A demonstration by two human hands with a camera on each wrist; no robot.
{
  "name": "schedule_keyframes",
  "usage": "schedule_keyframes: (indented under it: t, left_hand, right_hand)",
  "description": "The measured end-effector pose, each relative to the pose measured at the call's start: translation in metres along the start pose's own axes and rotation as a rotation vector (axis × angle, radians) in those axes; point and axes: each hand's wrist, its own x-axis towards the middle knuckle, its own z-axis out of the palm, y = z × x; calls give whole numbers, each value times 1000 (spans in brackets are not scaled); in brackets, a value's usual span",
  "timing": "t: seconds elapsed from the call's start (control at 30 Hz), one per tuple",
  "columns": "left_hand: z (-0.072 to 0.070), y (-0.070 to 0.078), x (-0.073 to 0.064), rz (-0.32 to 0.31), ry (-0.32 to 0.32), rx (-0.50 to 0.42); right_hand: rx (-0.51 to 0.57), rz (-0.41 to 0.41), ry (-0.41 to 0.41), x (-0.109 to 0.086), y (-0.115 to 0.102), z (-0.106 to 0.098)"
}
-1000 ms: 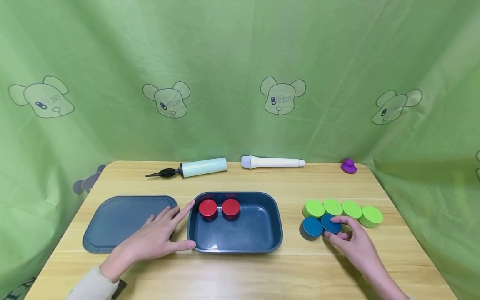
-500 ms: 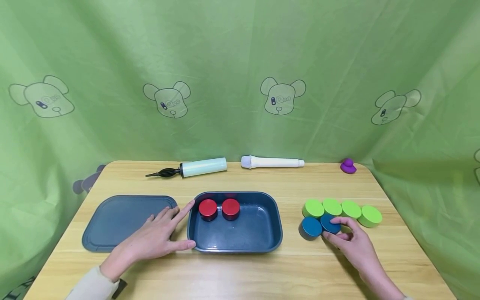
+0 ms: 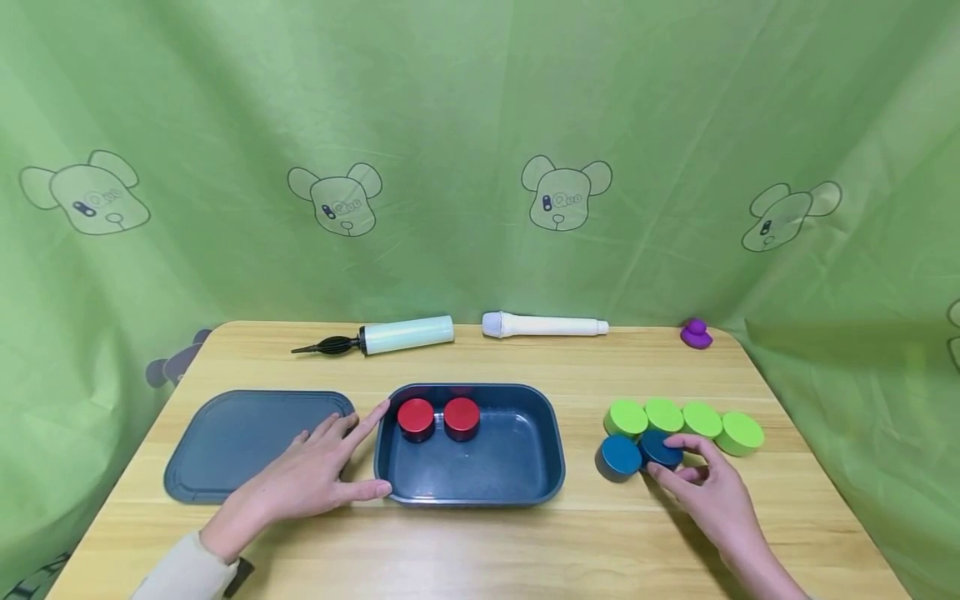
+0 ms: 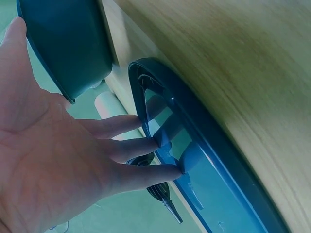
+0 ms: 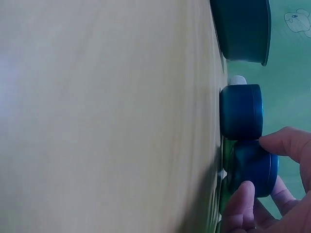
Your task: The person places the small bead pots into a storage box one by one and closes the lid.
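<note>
My right hand (image 3: 708,492) grips the right one of two round blue tins (image 3: 660,448) between thumb and fingers. In the right wrist view this tin (image 5: 255,167) leans slightly against the other blue tin (image 5: 241,111). My left hand (image 3: 315,471) is spread out, its thumb and index fingertip touching the left rim of a dark blue box (image 3: 510,462). Its other fingers rest on a flat dark blue lid (image 3: 240,442), also seen in the left wrist view. Inside the box, two red tins (image 3: 416,419) stand side by side along the back wall.
Several green tins (image 3: 663,415) stand in a row just behind the blue ones. Along the table's back edge lie a hand pump (image 3: 405,335) with a black nozzle, a white toy microphone (image 3: 551,325) and a small purple toy duck (image 3: 696,333). A green curtain (image 3: 450,125) hangs behind.
The left blue tin has shifted very slightly left, and a small gap shows between it and the green row. The left hand stays in place; the right hand has barely moved.
</note>
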Motion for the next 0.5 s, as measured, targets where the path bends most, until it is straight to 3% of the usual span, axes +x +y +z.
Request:
schedule_keyframes:
  t: [0.5]
  left_hand:
    - [-1,2,0,-17,-20,-2]
  right_hand:
    - [53,5,39,-7,-12,-10]
